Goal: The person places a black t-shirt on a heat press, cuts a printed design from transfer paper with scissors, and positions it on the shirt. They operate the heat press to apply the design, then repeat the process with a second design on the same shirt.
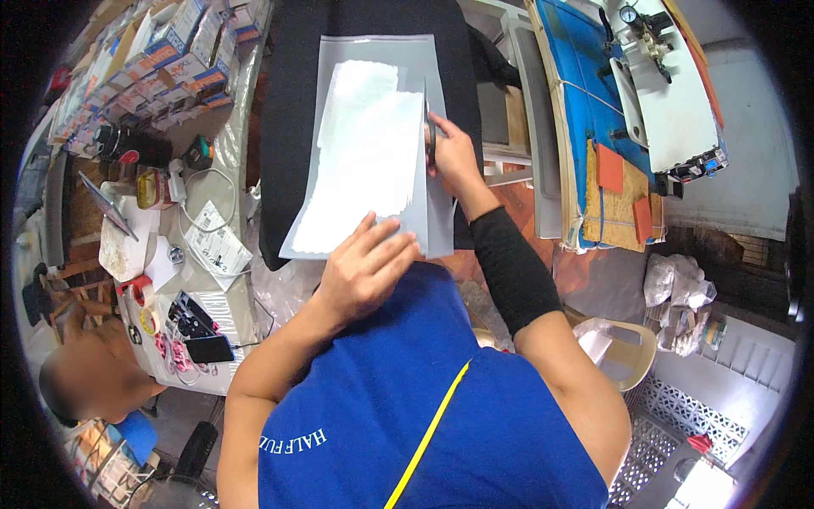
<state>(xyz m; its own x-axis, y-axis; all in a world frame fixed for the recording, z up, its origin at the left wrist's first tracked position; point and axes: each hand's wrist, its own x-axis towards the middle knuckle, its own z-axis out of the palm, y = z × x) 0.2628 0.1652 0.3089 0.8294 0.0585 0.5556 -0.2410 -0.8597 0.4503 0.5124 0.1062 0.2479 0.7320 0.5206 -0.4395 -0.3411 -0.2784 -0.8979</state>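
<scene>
A grey sheet (380, 47) lies lengthwise in front of me on a black surface (287, 110), its near edge close to my body. A large white patch (365, 153) with ragged edges covers most of the sheet's middle. My left hand (363, 261) rests flat, fingers stretched out, on the sheet's near edge. In my right hand (458, 161) is a pair of dark-handled scissors (431, 140), blades pointing away from me. They stand at a long cut line right of the white patch, and a narrow strip (438, 216) lies right of that line.
On the left, a table (208, 382) carries stacked cardboard boxes (161, 64), a phone (209, 349), tape rolls and papers. A person (97, 373) is at the lower left. To the right stand stacked boards with a blue sheet (585, 85) and a pressure gauge (628, 14).
</scene>
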